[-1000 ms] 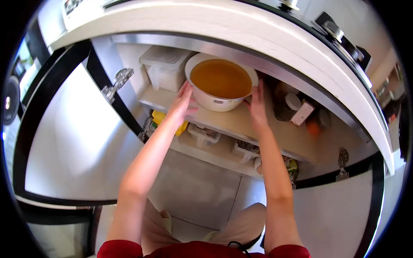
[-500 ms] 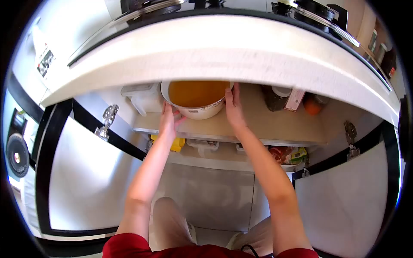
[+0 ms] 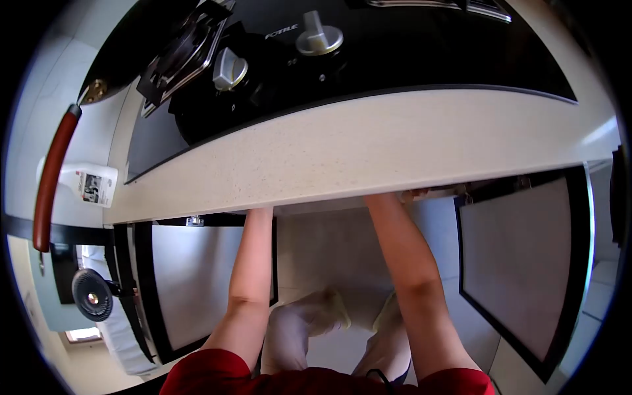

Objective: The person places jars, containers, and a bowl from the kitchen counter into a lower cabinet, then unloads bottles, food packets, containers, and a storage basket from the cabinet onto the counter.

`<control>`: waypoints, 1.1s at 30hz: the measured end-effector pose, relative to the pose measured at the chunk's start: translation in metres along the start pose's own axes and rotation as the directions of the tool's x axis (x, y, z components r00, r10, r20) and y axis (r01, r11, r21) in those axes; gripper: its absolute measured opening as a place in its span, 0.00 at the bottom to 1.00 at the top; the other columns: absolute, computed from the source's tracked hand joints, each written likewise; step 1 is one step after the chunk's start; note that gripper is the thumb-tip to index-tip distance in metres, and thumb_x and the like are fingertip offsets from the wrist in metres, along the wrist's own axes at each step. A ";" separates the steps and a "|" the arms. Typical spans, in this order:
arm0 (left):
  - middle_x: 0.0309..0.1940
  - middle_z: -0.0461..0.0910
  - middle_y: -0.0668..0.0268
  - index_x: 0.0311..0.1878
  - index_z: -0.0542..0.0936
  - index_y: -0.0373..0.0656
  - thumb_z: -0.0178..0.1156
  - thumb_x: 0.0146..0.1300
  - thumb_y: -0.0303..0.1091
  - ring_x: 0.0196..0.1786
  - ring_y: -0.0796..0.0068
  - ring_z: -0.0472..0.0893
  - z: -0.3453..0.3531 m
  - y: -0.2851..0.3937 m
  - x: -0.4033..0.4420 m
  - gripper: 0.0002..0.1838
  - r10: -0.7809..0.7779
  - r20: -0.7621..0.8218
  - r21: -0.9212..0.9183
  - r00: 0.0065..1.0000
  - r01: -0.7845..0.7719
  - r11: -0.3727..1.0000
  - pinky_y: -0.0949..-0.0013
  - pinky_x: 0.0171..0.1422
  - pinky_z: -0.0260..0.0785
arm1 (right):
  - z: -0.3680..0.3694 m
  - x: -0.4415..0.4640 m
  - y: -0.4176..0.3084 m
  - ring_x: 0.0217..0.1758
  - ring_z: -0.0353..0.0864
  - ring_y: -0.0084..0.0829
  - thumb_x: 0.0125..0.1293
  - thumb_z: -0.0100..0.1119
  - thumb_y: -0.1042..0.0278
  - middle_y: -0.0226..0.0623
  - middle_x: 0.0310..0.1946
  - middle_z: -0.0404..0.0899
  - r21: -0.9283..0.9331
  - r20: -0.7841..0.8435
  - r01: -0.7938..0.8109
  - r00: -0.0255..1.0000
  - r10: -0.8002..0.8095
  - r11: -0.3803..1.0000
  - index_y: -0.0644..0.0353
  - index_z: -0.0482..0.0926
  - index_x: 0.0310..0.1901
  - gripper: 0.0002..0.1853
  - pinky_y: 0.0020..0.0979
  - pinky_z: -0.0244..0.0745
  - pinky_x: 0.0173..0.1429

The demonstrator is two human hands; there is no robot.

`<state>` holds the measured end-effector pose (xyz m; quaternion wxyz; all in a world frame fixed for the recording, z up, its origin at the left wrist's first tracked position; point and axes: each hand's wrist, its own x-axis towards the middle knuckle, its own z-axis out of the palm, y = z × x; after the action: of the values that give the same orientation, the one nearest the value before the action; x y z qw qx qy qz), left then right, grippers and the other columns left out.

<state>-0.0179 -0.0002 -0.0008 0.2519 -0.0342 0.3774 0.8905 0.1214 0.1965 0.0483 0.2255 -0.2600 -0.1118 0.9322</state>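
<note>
Both of my forearms reach under the front edge of the pale countertop (image 3: 316, 158), and the counter covers them from about the wrists on. My left forearm (image 3: 255, 257) enters left of centre. Farther right goes my right forearm (image 3: 401, 243). Neither hand shows, so their fingers and anything in them are hidden. The white pot with the amber inside, seen between the hands earlier, is out of sight below the counter. Two cabinet doors stand swung out, the left door (image 3: 197, 283) and the right door (image 3: 520, 257), one on each side of my arms.
Above the counter lies a black gas hob (image 3: 421, 59) with two silver knobs. A pan's reddish-brown handle (image 3: 56, 174) juts out at the left. Near it is a white labelled bottle (image 3: 89, 184). A round black fan (image 3: 92, 296) shows at lower left. My legs are below on the floor.
The view has shifted so the hob and countertop fill more of it. The cabinet shelves, the pot and both hands holding its sides have gone from sight under the counter.
</note>
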 end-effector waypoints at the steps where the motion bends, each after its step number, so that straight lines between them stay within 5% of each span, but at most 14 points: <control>1: 0.57 0.71 0.61 0.58 0.68 0.42 0.46 0.67 0.45 0.60 0.68 0.69 0.005 -0.001 -0.007 0.21 -0.032 -0.037 -0.027 0.999 0.031 0.999 0.56 0.60 0.67 | 0.009 -0.014 -0.006 0.54 0.71 0.35 0.70 0.40 0.54 0.38 0.53 0.71 0.084 -0.023 -0.028 0.999 0.030 0.996 0.62 0.66 0.56 0.22 0.35 0.67 0.57; 6: 0.56 0.72 0.59 0.55 0.71 0.39 0.45 0.67 0.40 0.62 0.66 0.67 0.058 -0.004 -0.064 0.18 -0.141 -0.484 -0.197 0.864 0.050 0.979 0.57 0.65 0.61 | -0.009 -0.049 0.003 0.54 0.72 0.33 0.70 0.40 0.56 0.36 0.51 0.74 0.323 0.033 -0.093 0.996 0.087 0.942 0.61 0.69 0.54 0.19 0.35 0.68 0.56; 8: 0.58 0.71 0.59 0.56 0.71 0.37 0.42 0.68 0.37 0.65 0.66 0.65 0.070 -0.006 -0.081 0.18 -0.218 -0.378 -0.273 0.900 0.117 0.955 0.58 0.70 0.56 | -0.021 -0.063 0.007 0.57 0.70 0.33 0.71 0.39 0.58 0.36 0.52 0.73 0.441 0.161 -0.148 0.983 0.084 0.885 0.58 0.69 0.53 0.17 0.35 0.67 0.60; 10: 0.60 0.69 0.60 0.57 0.70 0.36 0.41 0.69 0.37 0.67 0.65 0.62 0.094 -0.007 -0.101 0.19 -0.268 -0.098 -0.400 0.958 0.209 0.893 0.57 0.73 0.50 | -0.012 -0.090 -0.005 0.61 0.68 0.33 0.72 0.36 0.59 0.37 0.55 0.72 0.444 0.184 -0.114 0.982 0.034 0.889 0.59 0.68 0.54 0.17 0.34 0.63 0.64; 16: 0.66 0.61 0.59 0.60 0.67 0.37 0.32 0.71 0.44 0.71 0.62 0.56 0.156 -0.012 -0.146 0.25 -0.367 0.156 -0.482 0.917 0.395 0.782 0.54 0.75 0.44 | 0.008 -0.155 -0.051 0.63 0.66 0.34 0.72 0.35 0.60 0.39 0.59 0.69 0.500 0.138 -0.074 0.990 0.005 0.863 0.62 0.65 0.58 0.19 0.34 0.62 0.66; 17: 0.66 0.61 0.59 0.61 0.67 0.39 0.30 0.71 0.46 0.71 0.60 0.56 0.163 -0.011 -0.153 0.26 -0.386 0.069 -0.514 0.920 0.365 0.776 0.51 0.75 0.43 | 0.008 -0.163 -0.056 0.61 0.68 0.34 0.72 0.37 0.61 0.40 0.60 0.68 0.499 0.107 -0.043 0.994 -0.012 0.865 0.61 0.63 0.60 0.20 0.34 0.63 0.65; 18: 0.66 0.61 0.59 0.61 0.66 0.40 0.41 0.68 0.40 0.71 0.58 0.56 0.168 -0.011 -0.163 0.22 -0.440 0.116 -0.618 0.891 0.411 0.670 0.50 0.75 0.42 | 0.009 -0.171 -0.061 0.56 0.72 0.34 0.71 0.38 0.62 0.40 0.57 0.71 0.524 0.060 -0.011 0.998 -0.024 0.852 0.60 0.66 0.58 0.18 0.35 0.67 0.61; 19: 0.66 0.61 0.60 0.61 0.67 0.42 0.51 0.58 0.28 0.71 0.60 0.56 0.177 -0.014 -0.168 0.25 -0.453 0.228 -0.575 0.862 0.495 0.652 0.51 0.75 0.42 | 0.006 -0.176 -0.068 0.52 0.74 0.33 0.69 0.40 0.64 0.39 0.52 0.75 0.527 0.032 0.015 0.999 -0.037 0.849 0.59 0.70 0.54 0.16 0.36 0.71 0.56; 20: 0.63 0.67 0.59 0.58 0.70 0.39 0.51 0.51 0.21 0.70 0.62 0.58 0.177 -0.011 -0.173 0.26 -0.459 0.364 -0.483 0.810 0.586 0.651 0.51 0.75 0.43 | 0.012 -0.188 -0.076 0.51 0.76 0.32 0.68 0.43 0.65 0.37 0.49 0.78 0.543 0.038 -0.015 0.999 -0.007 0.840 0.58 0.73 0.50 0.14 0.36 0.72 0.54; 21: 0.63 0.65 0.58 0.59 0.69 0.39 0.52 0.49 0.18 0.70 0.61 0.58 0.197 -0.010 -0.179 0.29 -0.473 0.254 -0.442 0.844 0.536 0.719 0.51 0.75 0.43 | 0.012 -0.189 -0.083 0.50 0.76 0.32 0.67 0.44 0.64 0.36 0.48 0.78 0.531 0.033 0.006 0.999 -0.028 0.847 0.58 0.74 0.49 0.13 0.34 0.72 0.54; 24: 0.67 0.60 0.60 0.64 0.64 0.40 0.47 0.60 0.29 0.71 0.60 0.56 0.222 -0.014 -0.188 0.26 -0.512 0.199 -0.453 0.836 0.542 0.708 0.50 0.75 0.42 | 0.009 -0.202 -0.098 0.53 0.75 0.30 0.68 0.43 0.61 0.33 0.51 0.77 0.541 0.070 0.061 0.991 -0.118 0.839 0.55 0.73 0.50 0.14 0.33 0.70 0.55; 26: 0.68 0.57 0.58 0.64 0.62 0.38 0.37 0.69 0.39 0.71 0.59 0.54 0.247 -0.024 -0.194 0.24 -0.512 0.229 -0.358 0.828 0.561 0.747 0.49 0.75 0.41 | 0.009 -0.218 -0.119 0.64 0.64 0.30 0.70 0.40 0.59 0.34 0.60 0.69 0.546 0.080 0.115 0.979 -0.188 0.830 0.54 0.66 0.59 0.19 0.34 0.60 0.65; 33: 0.68 0.57 0.55 0.64 0.60 0.35 0.30 0.71 0.43 0.71 0.57 0.54 0.347 -0.042 -0.232 0.26 -0.578 0.471 -0.112 0.666 0.695 0.710 0.49 0.75 0.43 | 0.023 -0.303 -0.201 0.70 0.54 0.31 0.72 0.34 0.56 0.33 0.66 0.60 0.570 0.094 0.337 0.879 -0.467 0.749 0.54 0.57 0.66 0.24 0.33 0.51 0.71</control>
<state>0.2492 0.1654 0.2767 0.6142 -0.0173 0.1496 0.7747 0.4135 0.2254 0.2645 0.4712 -0.0456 0.0749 0.8777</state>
